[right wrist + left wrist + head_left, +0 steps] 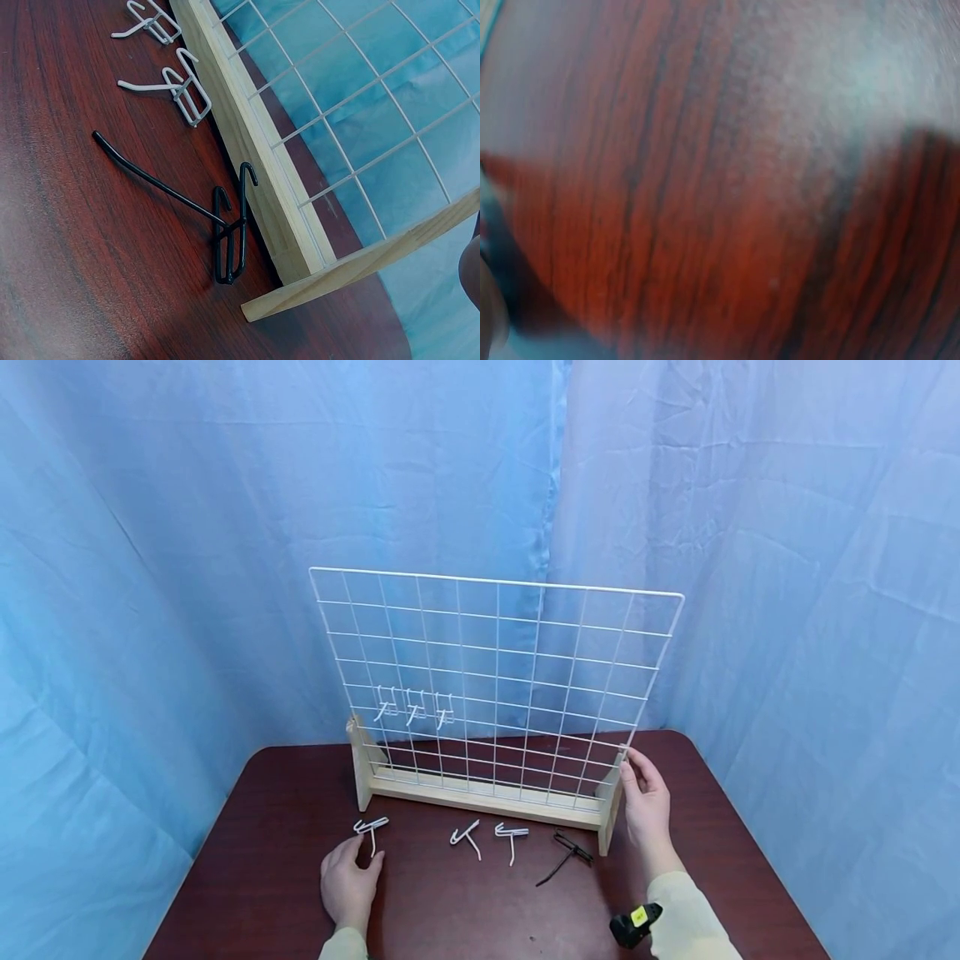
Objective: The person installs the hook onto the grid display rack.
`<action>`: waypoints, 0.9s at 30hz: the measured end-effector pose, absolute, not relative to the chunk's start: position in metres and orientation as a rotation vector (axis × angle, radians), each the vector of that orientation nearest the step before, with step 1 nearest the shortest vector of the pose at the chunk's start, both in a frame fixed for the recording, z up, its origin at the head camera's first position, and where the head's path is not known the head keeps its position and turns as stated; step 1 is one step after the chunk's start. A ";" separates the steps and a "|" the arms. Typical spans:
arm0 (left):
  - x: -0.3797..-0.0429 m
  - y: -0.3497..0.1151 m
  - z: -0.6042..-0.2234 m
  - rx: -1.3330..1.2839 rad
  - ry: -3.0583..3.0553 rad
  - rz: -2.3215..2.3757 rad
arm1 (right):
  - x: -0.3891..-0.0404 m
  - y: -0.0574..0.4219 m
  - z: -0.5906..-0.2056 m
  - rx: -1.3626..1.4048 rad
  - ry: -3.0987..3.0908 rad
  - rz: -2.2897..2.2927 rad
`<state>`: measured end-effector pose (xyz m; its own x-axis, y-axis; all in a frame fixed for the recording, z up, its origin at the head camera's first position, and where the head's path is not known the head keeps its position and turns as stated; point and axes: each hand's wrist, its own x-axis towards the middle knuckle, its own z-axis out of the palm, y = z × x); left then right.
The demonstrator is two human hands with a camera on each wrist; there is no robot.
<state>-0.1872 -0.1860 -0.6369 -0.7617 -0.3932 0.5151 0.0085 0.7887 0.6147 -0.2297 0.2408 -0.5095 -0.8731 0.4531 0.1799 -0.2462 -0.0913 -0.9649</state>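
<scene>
A white wire grid panel (480, 647) stands in a wooden base (480, 797). My right hand (648, 806) holds the base's right upright (611, 802), fingers and thumb at its top; in the right wrist view just a bit of finger (470, 270) shows. At the table's front left, my left hand (348, 881) reaches to a white wire hook (371, 828). Its index fingertip is right at the hook, and the thumb stands apart near the prong. The left wrist view shows mostly blurred tabletop.
Three white hooks (415, 712) hang on the grid's lower left. Before the base lie two more white hooks, one mid-table (467, 839) and one farther right (512, 839), then a longer black hook (229, 232). Blue curtains (465, 468) surround the dark red wooden table (442, 910).
</scene>
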 end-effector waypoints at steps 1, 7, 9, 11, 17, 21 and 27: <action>-0.187 -0.186 -0.636 0.284 -2.329 -0.808 | -0.231 0.242 -0.512 -0.227 -1.724 2.014; -0.187 -0.185 -0.634 0.311 -2.422 -0.841 | -0.235 0.245 -0.520 -0.214 -1.729 2.006; -0.187 -0.185 -0.635 0.319 -2.448 -0.842 | -0.236 0.245 -0.520 -0.213 -1.735 2.005; -0.188 -0.186 -0.635 0.320 -2.455 -0.844 | -0.235 0.246 -0.521 -0.213 -1.744 1.999; -0.188 -0.187 -0.637 0.294 -2.434 -0.841 | -0.234 0.244 -0.519 -0.210 -1.726 2.006; -0.188 -0.187 -0.637 0.277 -2.451 -0.832 | -0.234 0.244 -0.519 -0.193 -1.713 2.011; -0.187 -0.185 -0.636 0.258 -2.448 -0.853 | -0.234 0.243 -0.519 -0.202 -1.714 2.004</action>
<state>-0.1872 -0.1850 -0.6364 -0.8410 -0.3407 0.4202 -0.0059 0.7825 0.6227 -0.2338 0.2433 -0.5189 -0.8684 0.4537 0.2000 -0.2679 -0.0899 -0.9592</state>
